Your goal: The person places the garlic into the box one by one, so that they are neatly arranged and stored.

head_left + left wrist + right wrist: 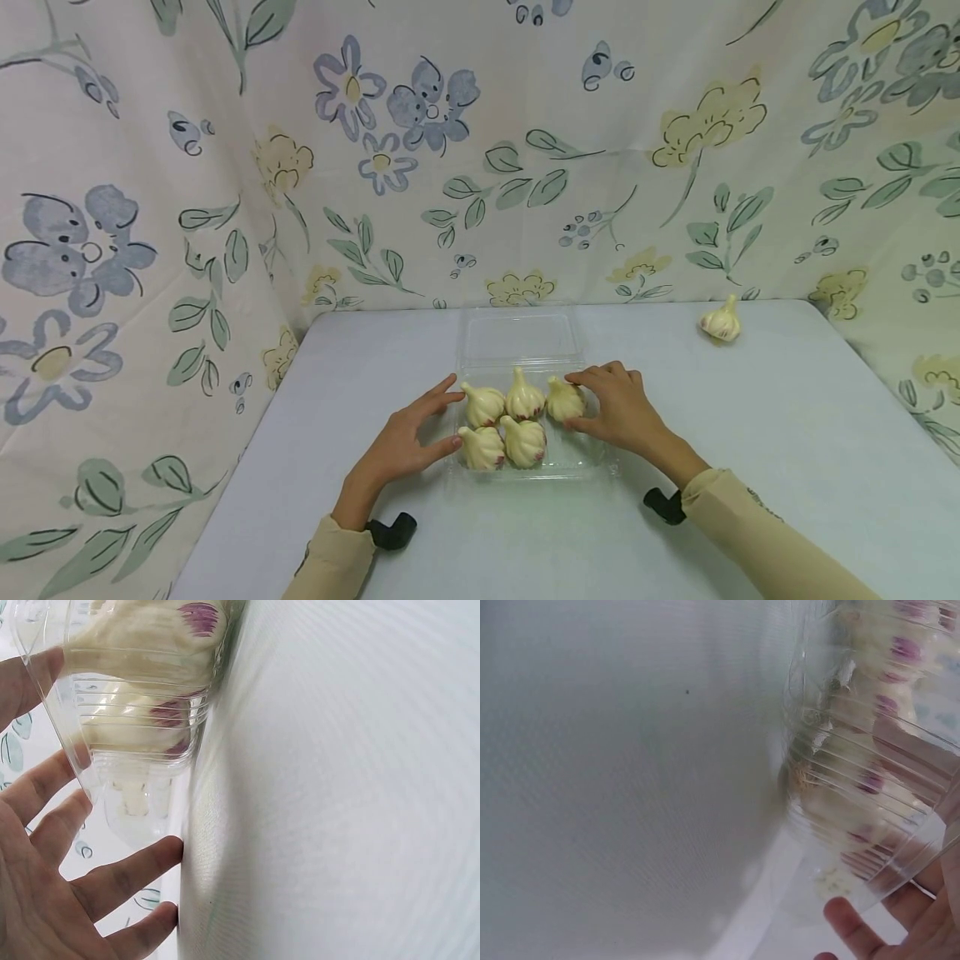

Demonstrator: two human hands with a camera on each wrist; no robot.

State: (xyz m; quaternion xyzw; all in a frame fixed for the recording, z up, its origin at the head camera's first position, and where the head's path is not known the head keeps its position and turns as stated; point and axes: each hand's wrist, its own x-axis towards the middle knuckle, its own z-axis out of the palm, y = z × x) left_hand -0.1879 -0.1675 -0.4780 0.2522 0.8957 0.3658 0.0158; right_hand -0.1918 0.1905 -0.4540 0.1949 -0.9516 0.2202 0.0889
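A clear plastic clamshell box (573, 458) lies with its lid (517, 333) folded back. Several garlic bulbs (525, 443) sit in it in two rows, pale with purple marks at the base. At the back right of the box, my right hand (618, 408) holds a garlic bulb (566, 400) between thumb and fingers. Through the ribbed wall, the right wrist view shows part of that hand inside the box. My left hand (408, 437) touches the left rim with thumb and fingers spread; two of its fingers (142, 874) reach down to the table surface.
One more garlic bulb (722, 321) lies by the table's back right edge. The box rests on a white-covered table (360, 358). A flowered cloth (480, 208) hangs behind and along the sides. Black wrist-worn pieces (392, 531) sit at both sleeves.
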